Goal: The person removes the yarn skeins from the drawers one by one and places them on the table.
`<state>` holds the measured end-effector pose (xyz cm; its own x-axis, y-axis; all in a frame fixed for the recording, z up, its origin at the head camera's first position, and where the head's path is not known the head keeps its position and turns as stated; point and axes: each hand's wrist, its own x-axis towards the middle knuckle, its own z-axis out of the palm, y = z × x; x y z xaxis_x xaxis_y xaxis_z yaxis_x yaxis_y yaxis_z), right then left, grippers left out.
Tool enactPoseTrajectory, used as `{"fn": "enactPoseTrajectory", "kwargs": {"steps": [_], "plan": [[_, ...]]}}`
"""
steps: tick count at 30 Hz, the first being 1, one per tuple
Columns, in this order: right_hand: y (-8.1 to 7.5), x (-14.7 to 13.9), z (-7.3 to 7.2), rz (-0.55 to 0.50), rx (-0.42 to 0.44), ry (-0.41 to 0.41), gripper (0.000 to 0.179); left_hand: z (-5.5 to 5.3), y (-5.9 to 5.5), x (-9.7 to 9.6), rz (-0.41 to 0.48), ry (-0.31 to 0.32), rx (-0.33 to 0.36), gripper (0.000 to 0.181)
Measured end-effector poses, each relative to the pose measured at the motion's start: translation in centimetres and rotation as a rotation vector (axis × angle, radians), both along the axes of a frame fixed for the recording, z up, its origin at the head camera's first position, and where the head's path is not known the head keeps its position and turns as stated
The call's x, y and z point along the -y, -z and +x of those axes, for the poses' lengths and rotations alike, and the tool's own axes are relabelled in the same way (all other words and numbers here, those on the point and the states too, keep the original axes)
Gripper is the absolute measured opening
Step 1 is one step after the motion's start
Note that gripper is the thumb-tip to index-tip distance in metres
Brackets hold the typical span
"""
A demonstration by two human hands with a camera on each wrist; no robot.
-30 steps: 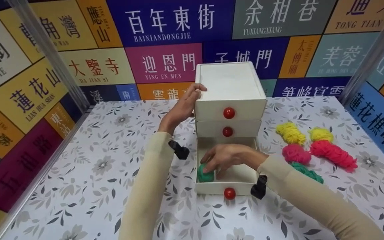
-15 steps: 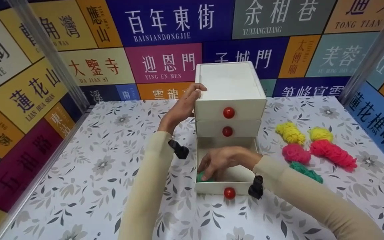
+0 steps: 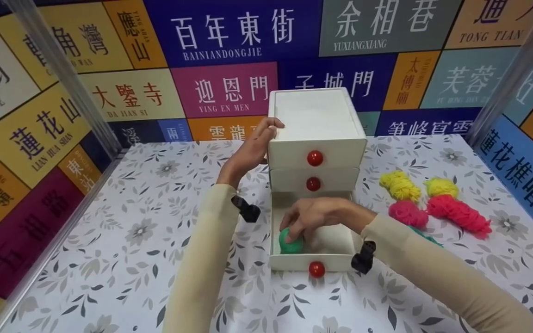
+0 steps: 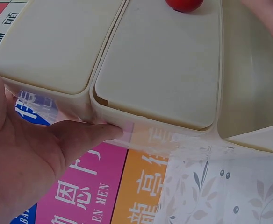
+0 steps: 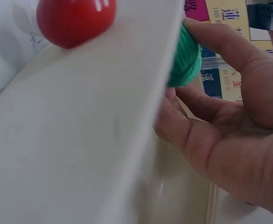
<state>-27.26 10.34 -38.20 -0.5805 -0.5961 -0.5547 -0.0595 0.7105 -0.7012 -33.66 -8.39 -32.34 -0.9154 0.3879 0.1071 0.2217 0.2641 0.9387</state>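
Note:
A white cabinet with three drawers (image 3: 315, 113) stands in the middle of the table. Its bottom drawer (image 3: 310, 262) is pulled out, while the two above are closed. My left hand (image 3: 253, 147) holds the cabinet's upper left edge, with its thumb (image 4: 92, 135) along the side wall in the left wrist view. Over the open drawer, my right hand (image 3: 315, 216) pinches a green ball of yarn (image 3: 290, 241) at the drawer's front left corner. The right wrist view shows the green yarn (image 5: 185, 58) between thumb and fingers, partly hidden by the drawer front (image 5: 80, 126).
To the right of the cabinet lie two yellow yarn bundles (image 3: 400, 186), a round pink one (image 3: 407, 213) and a long pink one (image 3: 460, 216). Another green bundle (image 3: 426, 236) is partly hidden by the right sleeve. Red knobs (image 3: 316, 269) stick out from the drawers.
My right hand first dipped lower into the drawer with the green yarn ball, then rose a little, so more of the ball shows now. My left hand stays on the cabinet.

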Motion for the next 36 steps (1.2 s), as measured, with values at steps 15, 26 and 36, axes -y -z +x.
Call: {"fn": "enactPoseTrajectory", "kwargs": {"steps": [15, 26, 36], "plan": [[-1.1, -3.7, 0.0, -0.129, -0.066, 0.165, 0.040, -0.1, -0.2, -0.1, 0.009, 0.022, 0.009, 0.028], [-1.6, -6.9, 1.2, -0.320, -0.075, 0.257, 0.047, -0.1, -0.1, 0.0, -0.009, -0.004, 0.022, 0.028], [-2.2, -10.0, 3.1, -0.344, -0.151, 0.323, 0.049, 0.1, 0.1, 0.0, 0.025, 0.019, 0.002, 0.029]]}}
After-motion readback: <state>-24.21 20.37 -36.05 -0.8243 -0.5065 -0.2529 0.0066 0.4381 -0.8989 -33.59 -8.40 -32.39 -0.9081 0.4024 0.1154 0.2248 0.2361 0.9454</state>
